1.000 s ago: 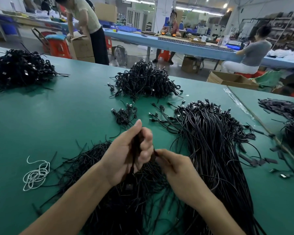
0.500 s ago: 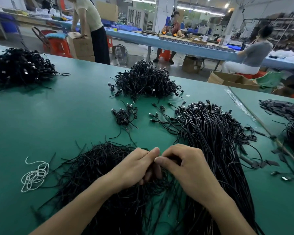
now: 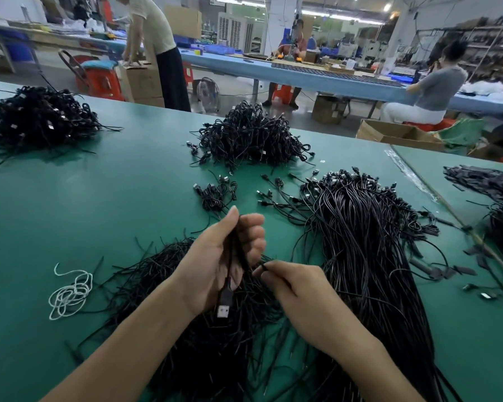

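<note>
Dangling from left hand (image 3: pixel 215 265), black cable (image 3: pixel 235 256), silver plug (image 3: pixel 223 311)

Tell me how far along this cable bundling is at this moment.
Done: a heap of coiled black cables and a small cluster beside it lie on the green table. In hand: the left hand grips a folded black USB cable, plug hanging down; the right hand pinches a thin strip above the pile of black tie strips. Left: the big sheaf of straight black cables looks unbundled, so much likely remains.
</note>
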Tool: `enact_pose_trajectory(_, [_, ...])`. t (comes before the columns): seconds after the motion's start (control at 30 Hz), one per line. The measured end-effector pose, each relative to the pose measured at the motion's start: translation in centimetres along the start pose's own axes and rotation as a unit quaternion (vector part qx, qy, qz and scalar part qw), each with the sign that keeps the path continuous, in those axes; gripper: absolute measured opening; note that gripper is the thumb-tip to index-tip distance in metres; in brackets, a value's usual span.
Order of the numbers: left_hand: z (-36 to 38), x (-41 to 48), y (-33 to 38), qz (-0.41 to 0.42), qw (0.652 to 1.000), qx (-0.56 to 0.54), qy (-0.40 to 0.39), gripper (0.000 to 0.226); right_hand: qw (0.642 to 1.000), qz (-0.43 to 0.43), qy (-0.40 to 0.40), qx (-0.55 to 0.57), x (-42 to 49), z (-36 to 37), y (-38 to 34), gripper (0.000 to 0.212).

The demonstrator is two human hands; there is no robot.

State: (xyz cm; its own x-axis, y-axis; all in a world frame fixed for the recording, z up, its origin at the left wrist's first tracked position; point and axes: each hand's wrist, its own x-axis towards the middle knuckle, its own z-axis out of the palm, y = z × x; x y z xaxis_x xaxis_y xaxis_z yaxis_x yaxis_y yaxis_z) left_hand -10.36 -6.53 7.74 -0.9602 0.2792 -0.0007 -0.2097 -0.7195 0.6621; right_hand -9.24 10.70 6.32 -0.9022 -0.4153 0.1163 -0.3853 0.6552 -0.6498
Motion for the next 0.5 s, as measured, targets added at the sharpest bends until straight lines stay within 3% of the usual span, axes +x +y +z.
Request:
enact_pose_trajectory(0.1, [-0.3,0.6,-1.1,0.069,0.996,0.040,0.048,0.042,0.998,-0.028,-0.049,-0.030,-0.4,0.0,-0.8,0.027])
enact_pose_trajectory(0.17, [-0.9,1.0,-2.1,0.102,0.983,0.125,0.082,0.039,0.996,-0.039,-0.057,-0.050,-0.7,-0.1,-1.0,0.029])
enact_pose_trajectory(0.27, [-1.5,0.9,-3.2,0.137,0.922,0.341,0.125,0.031,0.997,-0.053,-0.026,-0.046,-1.1,-0.1,-0.9,0.024])
enact_pose_trajectory(0.4, [-1.3,0.8,-3.3,0.075,0.861,0.498,0.068,0.033,0.996,-0.050,0.069,-0.026,-1.2,-0.9,-0.1,0.017])
enact_pose_trajectory(0.5, [-0.2,0.6,-2.5,-0.035,0.854,0.519,-0.008,0.049,0.992,-0.032,0.119,-0.002,-1.0,-1.9,0.6,0.012])
